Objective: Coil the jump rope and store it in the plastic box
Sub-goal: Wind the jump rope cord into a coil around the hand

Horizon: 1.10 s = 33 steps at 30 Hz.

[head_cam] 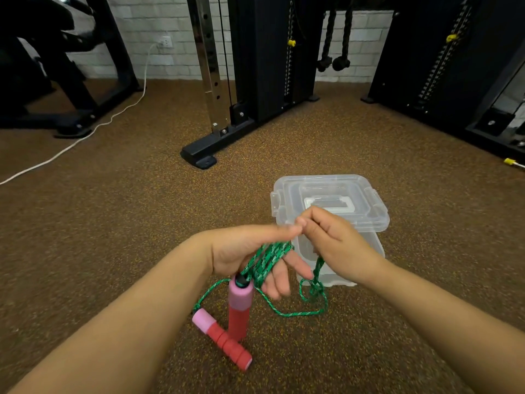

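Several turns of the green jump rope (268,261) are wound around the palm and fingers of my left hand (250,257). One pink-and-red handle (240,307) hangs upright below that hand. The other handle (223,338) lies on the floor beneath it. My right hand (331,240) pinches a strand of the rope just right of my left fingertips, and a loose loop (311,297) trails down to the floor. Behind my right hand stands the clear plastic box (309,254) with its lid (329,196) on.
Brown speckled gym flooring (142,223) spreads all around. A black machine foot (199,157) juts out ahead on the left, with weight stacks behind. A white cable (85,136) snakes across the floor at far left. A yellow-tipped pin (511,162) lies at right.
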Each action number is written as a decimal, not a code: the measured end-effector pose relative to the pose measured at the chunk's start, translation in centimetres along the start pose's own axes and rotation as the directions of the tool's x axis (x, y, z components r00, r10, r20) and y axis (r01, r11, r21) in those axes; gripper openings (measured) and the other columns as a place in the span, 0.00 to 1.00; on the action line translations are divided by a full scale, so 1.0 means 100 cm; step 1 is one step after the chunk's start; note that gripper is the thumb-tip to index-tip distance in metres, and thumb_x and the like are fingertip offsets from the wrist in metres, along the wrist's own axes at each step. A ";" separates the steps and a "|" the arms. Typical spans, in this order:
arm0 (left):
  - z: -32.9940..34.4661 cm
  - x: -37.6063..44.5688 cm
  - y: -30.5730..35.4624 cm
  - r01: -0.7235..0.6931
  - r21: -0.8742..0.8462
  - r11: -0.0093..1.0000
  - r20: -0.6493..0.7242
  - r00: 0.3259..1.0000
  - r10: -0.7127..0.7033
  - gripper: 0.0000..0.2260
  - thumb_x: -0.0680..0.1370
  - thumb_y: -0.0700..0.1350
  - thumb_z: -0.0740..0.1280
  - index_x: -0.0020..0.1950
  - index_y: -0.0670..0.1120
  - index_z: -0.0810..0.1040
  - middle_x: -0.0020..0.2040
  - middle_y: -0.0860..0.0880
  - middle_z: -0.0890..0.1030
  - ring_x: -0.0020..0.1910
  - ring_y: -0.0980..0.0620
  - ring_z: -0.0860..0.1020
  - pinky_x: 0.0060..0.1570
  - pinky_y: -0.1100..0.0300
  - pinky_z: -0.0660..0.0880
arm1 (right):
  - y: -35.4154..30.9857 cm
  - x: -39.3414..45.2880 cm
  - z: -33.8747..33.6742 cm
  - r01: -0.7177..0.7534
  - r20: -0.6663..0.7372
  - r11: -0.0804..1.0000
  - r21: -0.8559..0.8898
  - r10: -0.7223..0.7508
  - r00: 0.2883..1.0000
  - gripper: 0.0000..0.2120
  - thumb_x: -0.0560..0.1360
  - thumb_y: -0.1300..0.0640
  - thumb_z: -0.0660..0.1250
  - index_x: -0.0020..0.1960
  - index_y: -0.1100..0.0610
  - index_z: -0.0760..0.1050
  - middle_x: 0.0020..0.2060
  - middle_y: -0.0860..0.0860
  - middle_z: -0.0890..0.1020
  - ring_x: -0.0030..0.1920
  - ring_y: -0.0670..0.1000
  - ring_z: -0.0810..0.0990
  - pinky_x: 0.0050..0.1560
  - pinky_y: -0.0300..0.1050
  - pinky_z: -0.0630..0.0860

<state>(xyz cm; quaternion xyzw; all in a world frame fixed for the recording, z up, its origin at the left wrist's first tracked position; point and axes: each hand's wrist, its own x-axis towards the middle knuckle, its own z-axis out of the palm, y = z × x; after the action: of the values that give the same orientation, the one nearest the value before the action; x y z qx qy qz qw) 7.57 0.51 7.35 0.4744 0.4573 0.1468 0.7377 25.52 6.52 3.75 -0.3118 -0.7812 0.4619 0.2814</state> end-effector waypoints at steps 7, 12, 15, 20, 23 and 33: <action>-0.007 0.000 0.003 -0.288 -0.307 0.907 -0.310 0.931 0.191 0.15 0.74 0.53 0.61 0.32 0.46 0.77 0.16 0.54 0.64 0.15 0.56 0.64 0.23 0.65 0.65 | 0.010 -0.012 0.009 -0.271 0.186 0.935 0.231 0.231 0.955 0.16 0.82 0.50 0.51 0.50 0.52 0.78 0.36 0.51 0.80 0.34 0.49 0.77 0.36 0.40 0.72; -0.019 -0.006 0.006 -0.374 -0.365 0.852 -0.429 0.880 0.203 0.23 0.80 0.57 0.55 0.27 0.49 0.68 0.16 0.55 0.61 0.16 0.57 0.60 0.22 0.64 0.65 | 0.019 -0.020 0.009 -0.288 0.211 0.940 0.183 0.249 0.945 0.14 0.81 0.55 0.55 0.59 0.51 0.78 0.36 0.46 0.81 0.33 0.40 0.77 0.33 0.31 0.68; -0.023 -0.008 0.008 -0.409 -0.351 0.842 -0.493 0.845 0.205 0.23 0.80 0.58 0.55 0.27 0.50 0.67 0.16 0.55 0.60 0.16 0.57 0.60 0.22 0.64 0.64 | 0.029 -0.027 0.012 -0.263 0.108 0.959 0.110 0.251 0.962 0.12 0.80 0.59 0.60 0.60 0.53 0.78 0.36 0.45 0.80 0.32 0.37 0.75 0.36 0.29 0.71; -0.034 -0.018 0.010 -0.496 -0.385 0.778 -0.597 0.777 0.200 0.22 0.80 0.57 0.56 0.27 0.51 0.67 0.16 0.55 0.61 0.16 0.57 0.61 0.23 0.64 0.64 | 0.064 -0.046 0.006 -0.026 0.232 0.841 -0.540 0.179 0.956 0.13 0.77 0.49 0.65 0.60 0.45 0.79 0.52 0.40 0.83 0.50 0.37 0.79 0.50 0.29 0.71; -0.037 -0.022 0.010 -0.522 -0.381 0.763 -0.637 0.747 0.192 0.22 0.80 0.58 0.56 0.27 0.51 0.67 0.16 0.55 0.61 0.16 0.57 0.61 0.23 0.64 0.64 | 0.086 -0.059 0.004 0.114 0.417 0.615 -0.780 0.375 0.828 0.12 0.77 0.51 0.62 0.58 0.48 0.79 0.53 0.46 0.84 0.52 0.49 0.81 0.50 0.42 0.74; -0.014 0.000 0.007 -0.264 -0.289 0.920 -0.369 0.918 0.148 0.22 0.79 0.57 0.56 0.27 0.50 0.66 0.16 0.55 0.61 0.16 0.57 0.60 0.23 0.63 0.64 | 0.035 -0.018 0.013 -0.140 0.055 0.979 -0.150 0.150 0.987 0.21 0.77 0.54 0.65 0.69 0.47 0.68 0.62 0.43 0.77 0.61 0.39 0.74 0.67 0.44 0.70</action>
<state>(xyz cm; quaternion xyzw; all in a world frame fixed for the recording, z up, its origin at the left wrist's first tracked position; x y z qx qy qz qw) 6.61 1.65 7.74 0.3564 0.4928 0.3796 0.6972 26.52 5.73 -0.22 -0.3722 -0.7969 0.4331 0.1973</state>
